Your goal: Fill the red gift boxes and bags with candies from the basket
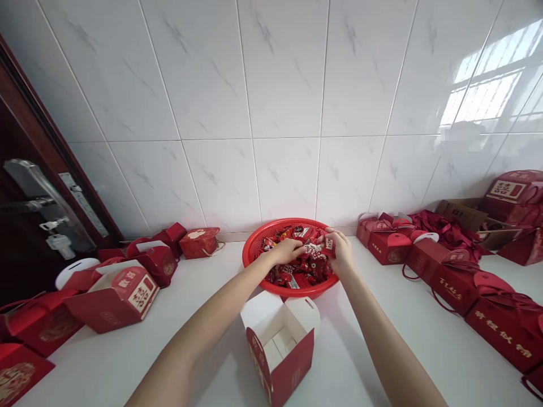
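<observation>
Both my hands are over a red plastic basket [250,261] filled with candies in red wrappers [292,278]. My left hand [289,250] is closed, its fingertips pinched at a red-and-white wrapped candy [312,249] near the middle of the heap. At the basket's right side, my right hand [341,252] grips a red wrapped candy [329,243] with a white label between thumb and fingers. In front of the basket stands a red gift box [292,370] with its white-lined flaps up; the visible part of its inside holds nothing.
Several red gift boxes [123,297] stand at the left, near a dark door [25,226] with a handle. More closed boxes with cords [456,288] line the right side, by red ribbons [445,229] and a cardboard box [462,217]. A tiled wall [284,169] rises behind the basket.
</observation>
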Demonstrator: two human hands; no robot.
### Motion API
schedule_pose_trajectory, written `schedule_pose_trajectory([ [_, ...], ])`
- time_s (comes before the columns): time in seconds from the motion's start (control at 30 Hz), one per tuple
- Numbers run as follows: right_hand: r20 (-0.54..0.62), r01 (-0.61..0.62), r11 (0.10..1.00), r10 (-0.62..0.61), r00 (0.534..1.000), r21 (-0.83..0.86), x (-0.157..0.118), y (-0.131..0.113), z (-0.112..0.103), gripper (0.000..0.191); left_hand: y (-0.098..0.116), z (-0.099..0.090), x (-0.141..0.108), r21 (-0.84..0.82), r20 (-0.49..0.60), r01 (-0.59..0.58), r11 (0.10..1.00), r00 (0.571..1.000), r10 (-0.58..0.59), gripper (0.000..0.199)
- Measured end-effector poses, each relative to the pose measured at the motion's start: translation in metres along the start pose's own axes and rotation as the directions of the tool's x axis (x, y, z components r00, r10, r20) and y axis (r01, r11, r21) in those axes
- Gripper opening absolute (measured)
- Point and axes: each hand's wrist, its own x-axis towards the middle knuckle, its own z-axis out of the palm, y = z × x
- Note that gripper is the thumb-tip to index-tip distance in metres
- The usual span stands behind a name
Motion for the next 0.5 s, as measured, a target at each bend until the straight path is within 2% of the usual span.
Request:
schedule_pose_trajectory([
  [0.1,0.028,-0.034,0.999,0.033,0.999,0.024,-0.0001,-0.0016,0.0002,0.026,-0.0002,-0.0034,-0.0008,0.01,-0.029,0.006,1.0,1.0,-0.006,0.037],
  [0.2,0.055,-0.06,0.997,0.058,0.997,0.038,-0.0006,-0.0024,0.0009,0.026,-0.0017,-0.0047,-0.0017,0.04,-0.006,0.024,0.999,1.0,-0.024,0.038],
  [0.33,0.078,-0.072,0.994,0.065,0.995,0.084,-0.0012,-0.0029,0.0008,0.025,-0.0029,-0.0054,-0.0042,0.138,0.003,0.11,0.984,0.994,-0.111,0.04],
  [0.43,0.079,-0.071,0.995,0.066,0.995,0.065,-0.0009,-0.0026,-0.0003,0.024,-0.0003,-0.0062,-0.0056,0.23,-0.035,0.134,0.964,0.991,-0.129,0.025],
  [0.5,0.075,-0.069,0.997,0.066,0.995,0.046,-0.0008,-0.0023,-0.0009,0.024,0.003,-0.0055,-0.0054,0.277,-0.045,0.088,0.957,0.996,-0.078,0.007],
])
